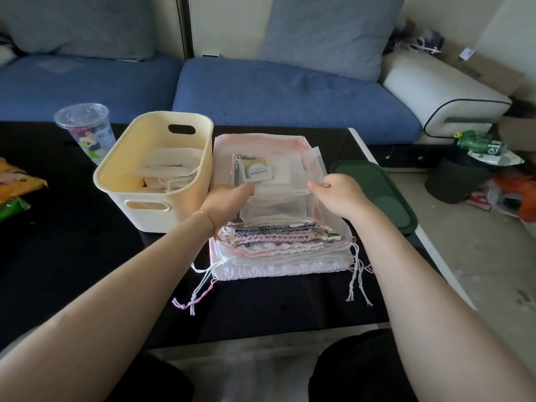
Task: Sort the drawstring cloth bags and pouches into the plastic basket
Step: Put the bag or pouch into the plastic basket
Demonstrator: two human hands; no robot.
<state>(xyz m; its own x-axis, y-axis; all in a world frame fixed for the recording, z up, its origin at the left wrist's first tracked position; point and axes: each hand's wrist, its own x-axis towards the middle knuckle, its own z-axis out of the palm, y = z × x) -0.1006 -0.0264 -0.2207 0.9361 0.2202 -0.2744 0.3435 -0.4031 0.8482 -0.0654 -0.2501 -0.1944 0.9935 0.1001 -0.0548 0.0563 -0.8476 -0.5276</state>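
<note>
Item one, lowest in frame: dark-clad knees, both forearms reaching up the middle. Item two, the black table (72, 256), glossy, pale-edged at right. Item three, centre: the stack of drawstring bags (278, 242), gathered mouths and loose cords trailing toward me; I judge it is squared this way so the top piece peels off cleanly. Item four, my left hand (229, 195), thumb laid on a sheer white pouch (278, 198) at the top of the stack, the other fingers hidden under it, so I read it as pinching the left edge. Item five, my right hand (339, 192), fingers curled, nipping the same pouch at its right edge; two holds likely keep the limp cloth flat for the lift. Item six, just left of the stack: the cream plastic basket (116, 166), close for a short carry, already holding several pale pouches. Item seven, right of the stack: a dark green lid (385, 192). Item eight, upper left: a clear lidded cup (84, 126); snack packets at far left edge. Item nine, top: blue sofa (290, 94), grey cushions, white armrest. Item ten, right: bare floor, a bin with litter.
</note>
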